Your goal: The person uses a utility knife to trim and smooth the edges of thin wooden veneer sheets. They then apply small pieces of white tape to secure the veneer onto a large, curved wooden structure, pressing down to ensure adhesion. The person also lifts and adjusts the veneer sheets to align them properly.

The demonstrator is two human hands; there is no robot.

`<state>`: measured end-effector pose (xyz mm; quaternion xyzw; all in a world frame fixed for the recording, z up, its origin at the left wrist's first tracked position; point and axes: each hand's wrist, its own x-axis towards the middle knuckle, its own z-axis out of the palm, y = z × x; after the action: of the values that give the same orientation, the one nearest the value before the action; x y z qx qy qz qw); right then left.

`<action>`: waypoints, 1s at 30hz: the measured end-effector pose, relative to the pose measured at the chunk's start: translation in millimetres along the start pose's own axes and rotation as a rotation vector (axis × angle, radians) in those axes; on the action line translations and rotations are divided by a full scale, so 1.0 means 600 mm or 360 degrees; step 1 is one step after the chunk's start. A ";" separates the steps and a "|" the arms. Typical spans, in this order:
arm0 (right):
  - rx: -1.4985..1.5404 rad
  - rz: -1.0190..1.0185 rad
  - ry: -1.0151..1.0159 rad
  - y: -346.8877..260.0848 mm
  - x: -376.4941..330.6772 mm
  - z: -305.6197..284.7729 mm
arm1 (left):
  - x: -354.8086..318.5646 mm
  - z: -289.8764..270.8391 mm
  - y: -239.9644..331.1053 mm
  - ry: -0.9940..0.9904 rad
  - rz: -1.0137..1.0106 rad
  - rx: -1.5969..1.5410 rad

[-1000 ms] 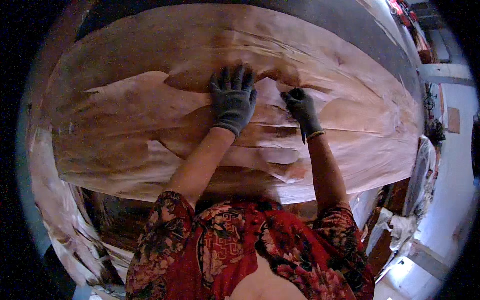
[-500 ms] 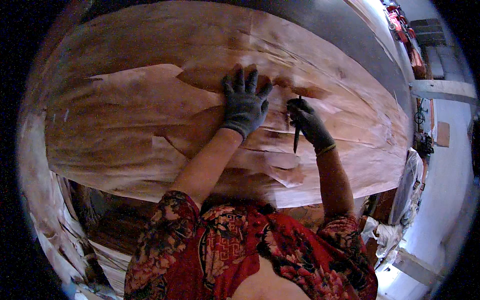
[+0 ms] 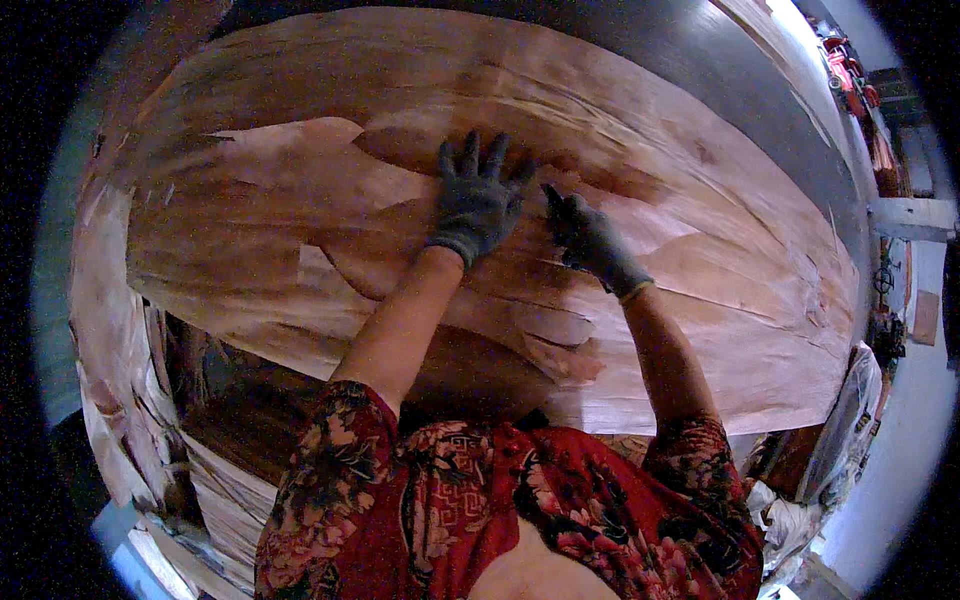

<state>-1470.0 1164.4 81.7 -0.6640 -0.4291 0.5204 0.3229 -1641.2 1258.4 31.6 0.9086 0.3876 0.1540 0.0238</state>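
A broad, wavy sheet of brown wood veneer (image 3: 730,275) stretches out in front of me, with torn edges and darker gaps showing lower layers. My left hand (image 3: 478,205), in a grey glove, lies flat on its middle with the fingers spread. Just to the right, my right hand (image 3: 595,240), gloved too, is closed around a slim dark tool (image 3: 549,198) whose end points away from me and toward the left fingers. Most of the tool is hidden by the glove, so its exact kind cannot be told. A small pale flap of veneer (image 3: 562,326) lies nearer to me.
Beyond the veneer's far edge runs a dark grey surface (image 3: 745,75). Ragged veneer strips (image 3: 112,400) hang at the left. Crumpled whitish plastic sheeting (image 3: 848,430) is at the right, below a pale beam (image 3: 910,217). Red items (image 3: 843,75) stand at the far right.
My right hand has moved left, closer to my left hand, and the tool has turned from pointing toward me to lying mostly within the glove. The left hand stays spread on the veneer.
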 end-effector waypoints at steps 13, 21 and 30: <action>-0.1827 -0.0575 0.0265 0.031 0.060 0.028 | 0.008 0.018 0.004 0.0018 -0.0070 0.0058; -0.1662 -0.0679 0.0068 0.014 0.036 -0.002 | 0.007 0.033 -0.008 0.0026 -0.0074 -0.0019; -0.1708 -0.0679 -0.0101 0.009 0.000 -0.052 | 0.016 0.016 0.016 -0.0030 -0.0405 -0.0121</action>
<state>-1438.3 1162.7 84.8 -0.6176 -0.7668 0.1729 0.0259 -1625.4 1259.6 26.3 0.8518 0.4935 0.1557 0.0812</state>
